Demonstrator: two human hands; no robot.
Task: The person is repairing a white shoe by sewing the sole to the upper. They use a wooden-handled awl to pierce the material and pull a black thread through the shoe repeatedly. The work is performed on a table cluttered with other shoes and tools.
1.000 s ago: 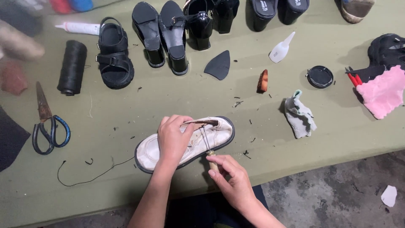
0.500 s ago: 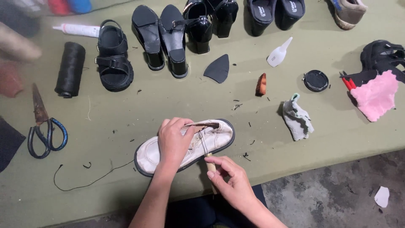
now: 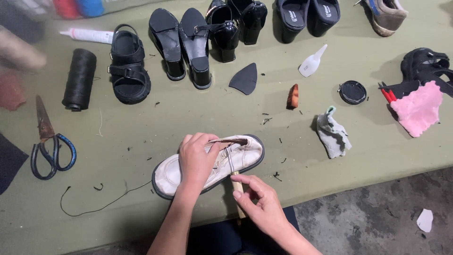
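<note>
While scissors (image 3: 49,146) lie by the table's (image 3: 141,118) left edge, the left hand (image 3: 198,160) clamps down over a white shoe (image 3: 207,165) near the front edge — its long axis running left-low to right-high. Just right, the right hand (image 3: 262,200) grips a wooden-handled awl (image 3: 234,177), needle touching the shoe's side.

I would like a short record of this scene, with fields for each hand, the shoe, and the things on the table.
left hand: presses down on the white shoe
right hand: grips a wooden-handled awl, its metal tip at the shoe's side
table: green surface
scissors: far left
black thread spool: upper left
pink cloth: right side
black sandal: behind the shoe
</note>
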